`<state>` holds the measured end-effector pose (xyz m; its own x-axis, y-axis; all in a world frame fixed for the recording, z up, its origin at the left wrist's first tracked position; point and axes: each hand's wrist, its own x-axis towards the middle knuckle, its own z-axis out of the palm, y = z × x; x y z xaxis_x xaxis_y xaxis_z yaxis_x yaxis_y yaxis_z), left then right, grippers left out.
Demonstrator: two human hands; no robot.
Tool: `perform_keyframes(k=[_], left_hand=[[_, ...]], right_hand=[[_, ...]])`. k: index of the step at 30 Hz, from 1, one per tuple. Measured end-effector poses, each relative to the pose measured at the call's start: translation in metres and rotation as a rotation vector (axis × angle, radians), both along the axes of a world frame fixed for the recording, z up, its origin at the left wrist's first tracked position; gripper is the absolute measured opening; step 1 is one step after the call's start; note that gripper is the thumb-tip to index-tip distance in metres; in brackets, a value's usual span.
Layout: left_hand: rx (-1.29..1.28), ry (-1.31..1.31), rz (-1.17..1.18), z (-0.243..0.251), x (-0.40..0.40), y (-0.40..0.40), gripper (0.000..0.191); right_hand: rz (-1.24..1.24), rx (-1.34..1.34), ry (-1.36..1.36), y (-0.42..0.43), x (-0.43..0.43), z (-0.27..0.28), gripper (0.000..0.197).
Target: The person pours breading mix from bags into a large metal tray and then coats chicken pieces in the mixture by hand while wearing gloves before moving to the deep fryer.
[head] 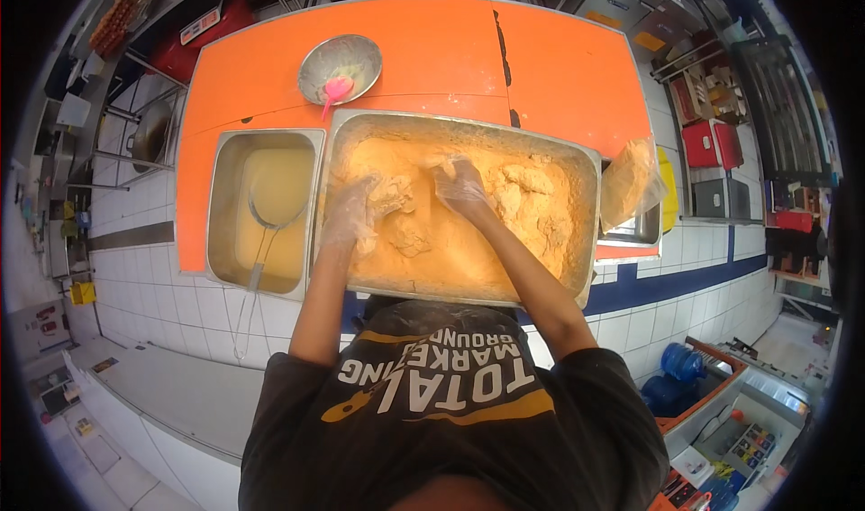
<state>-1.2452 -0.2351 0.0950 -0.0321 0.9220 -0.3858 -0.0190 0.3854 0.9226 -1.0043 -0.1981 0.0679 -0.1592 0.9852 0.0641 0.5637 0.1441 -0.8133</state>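
A deep metal pan [595, 227] in front of me holds yellowish-orange flour [459, 254]. My left hand [348, 213], in a clear plastic glove, grips a flour-coated piece of food [390, 193], probably chicken, near the pan's left side. My right hand [461, 183], gloved likewise, reaches into the flour with bent fingers. Its fingertips are dusted over, so whether they hold something is unclear. Another coated piece [409, 235] lies below and between the hands. Several more coated pieces [527, 180] rest to the right of my right hand.
Left of the pan, a metal container [314, 173] of pale liquid holds a wire-handled strainer [257, 274]. Behind stands a metal bowl [314, 58] with a pink spoon [338, 88]. A plastic bag of flour-like powder [630, 180] sits at the right, on the orange table [432, 44].
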Motion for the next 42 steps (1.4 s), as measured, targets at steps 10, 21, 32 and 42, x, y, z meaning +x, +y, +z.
perform_keyframes(k=[10, 21, 32, 42], left_hand=[[-0.265, -0.681, 0.16, 0.03, 0.063, 0.012, 0.038], [0.249, 0.078, -0.046, 0.023, 0.087, 0.006, 0.049], [-0.06, -0.266, 0.035, -0.009, 0.093, 0.005, 0.037], [0.464, 1.026, -0.419, -0.064, 0.055, 0.025, 0.045]], right_hand=[[0.127, -0.062, -0.106, -0.01, 0.004, 0.083, 0.051], [-0.23, -0.813, 1.552, -0.02, 0.008, 0.07, 0.045], [-0.352, -0.747, 0.968, -0.038, 0.018, 0.013, 0.036], [-0.712, -0.816, 1.078, -0.04, 0.024, 0.099, 0.039]])
